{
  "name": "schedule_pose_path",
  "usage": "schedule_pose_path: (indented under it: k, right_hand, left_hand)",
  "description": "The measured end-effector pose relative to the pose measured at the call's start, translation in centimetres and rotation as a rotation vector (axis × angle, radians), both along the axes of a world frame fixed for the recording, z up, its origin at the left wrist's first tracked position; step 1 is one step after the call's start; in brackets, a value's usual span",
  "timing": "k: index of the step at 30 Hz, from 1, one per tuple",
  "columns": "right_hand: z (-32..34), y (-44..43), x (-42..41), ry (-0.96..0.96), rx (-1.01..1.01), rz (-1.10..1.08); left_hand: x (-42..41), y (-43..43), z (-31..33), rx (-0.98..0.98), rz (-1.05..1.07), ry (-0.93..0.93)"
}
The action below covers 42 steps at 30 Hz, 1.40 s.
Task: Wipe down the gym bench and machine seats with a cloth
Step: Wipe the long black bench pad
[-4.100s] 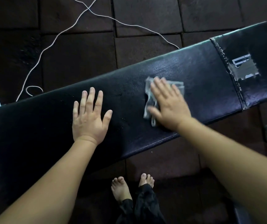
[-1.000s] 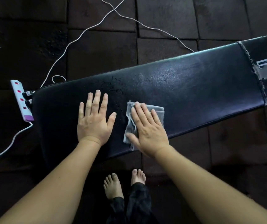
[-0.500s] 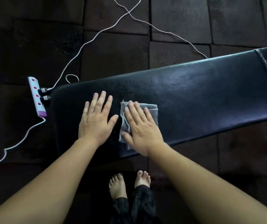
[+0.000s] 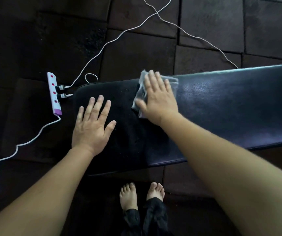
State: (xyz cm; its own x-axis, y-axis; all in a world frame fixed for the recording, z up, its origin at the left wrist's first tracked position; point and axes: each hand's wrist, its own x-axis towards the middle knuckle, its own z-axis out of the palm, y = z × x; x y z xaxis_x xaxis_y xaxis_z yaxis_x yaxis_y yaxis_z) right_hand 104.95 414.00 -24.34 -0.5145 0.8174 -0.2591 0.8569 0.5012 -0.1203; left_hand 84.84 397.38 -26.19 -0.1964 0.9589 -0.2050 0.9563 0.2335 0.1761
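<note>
While the splayed left grip [image 4: 92, 128] lay on one black padded surface [image 4: 230, 106], the flat right grip [image 4: 159, 103] pressed one grey cloth [image 4: 139, 94]

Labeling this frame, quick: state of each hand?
Left hand: open, flat on the bench, holding nothing.
Right hand: open, fingers straight, pressing the cloth onto the bench.

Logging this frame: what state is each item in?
Bench: specks near its end, glossy further right.
Cloth: bunched, pressed on the bench's far edge.
Right hand: flat on cloth, blurred.
Left hand: flat on bench, fingers spread.
Power strip: on floor, two plugs in.
</note>
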Motion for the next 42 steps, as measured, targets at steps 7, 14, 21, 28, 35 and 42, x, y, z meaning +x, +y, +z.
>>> schedule_pose_path:
  k: [7,14,21,28,35,42]
  right_hand:
    - [0.3,-5.4,6.3,0.018,-0.07,0.498]
    - [-0.1,0.1,-0.1,-0.022,0.013,-0.052]
    - [-0.1,-4.1,4.9,0.017,-0.043,0.436]
    - [-0.3,-7.3,3.6,-0.009,-0.004,-0.15]
    - [-0.4,-11.8,5.2,0.075,-0.062,0.368]
    - [-0.5,-5.9,2.7,-0.06,-0.011,-0.041]
  left_hand:
    - [0.0,-0.1,-0.1,0.009,-0.008,0.005]
    - [0.0,-0.1,-0.2,0.01,-0.002,-0.006]
    - [0.0,-0.1,-0.2,0.001,-0.006,0.023]
    - [0.1,-0.1,-0.1,0.001,-0.012,0.03]
    - [0.2,-0.1,-0.1,-0.002,-0.013,0.039]
    - [0.1,-0.1,-0.3,0.011,-0.007,0.033]
